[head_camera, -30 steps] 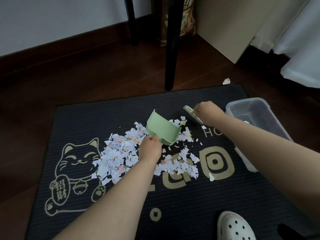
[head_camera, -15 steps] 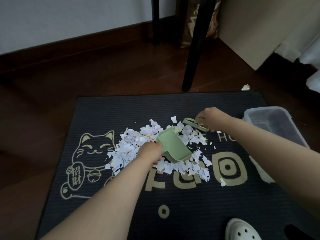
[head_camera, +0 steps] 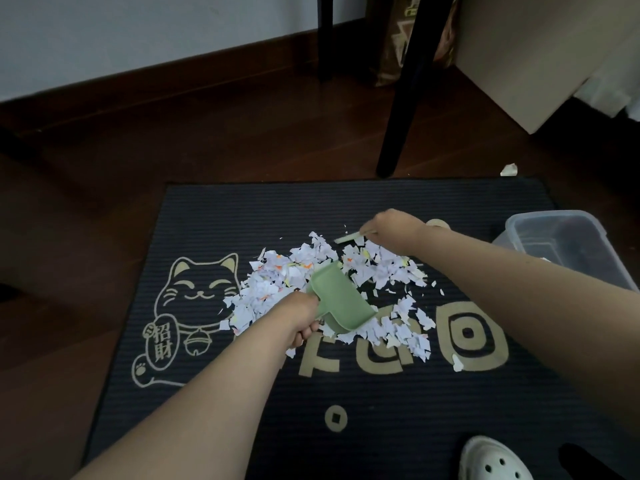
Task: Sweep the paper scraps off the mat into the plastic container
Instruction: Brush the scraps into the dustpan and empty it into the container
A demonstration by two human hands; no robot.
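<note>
On a dark ribbed mat printed with a gold lucky cat, laid on a wooden floor, a loose pile of white and pastel paper scraps spreads across the middle. A person's two bare arms reach in from the bottom of the view. The left hand has its fingers curled tightly round the handle of a small green dustpan. The scoop extends to the right of those fingers and sits tilted in the centre of the pile, with scraps on every side of it and some touching the knuckles. The right hand is clenched round a slim pale green tool at the far edge of the pile. The tool's tip pokes out to the left of the fingers and meets the outermost scraps. The clear plastic container stands at the mat's right edge, apart from the pile and just beyond the right forearm; what it holds cannot be made out. One stray scrap lies on the floor past the mat's far right corner, near a black chair leg. A white clog shows at the bottom right.
</note>
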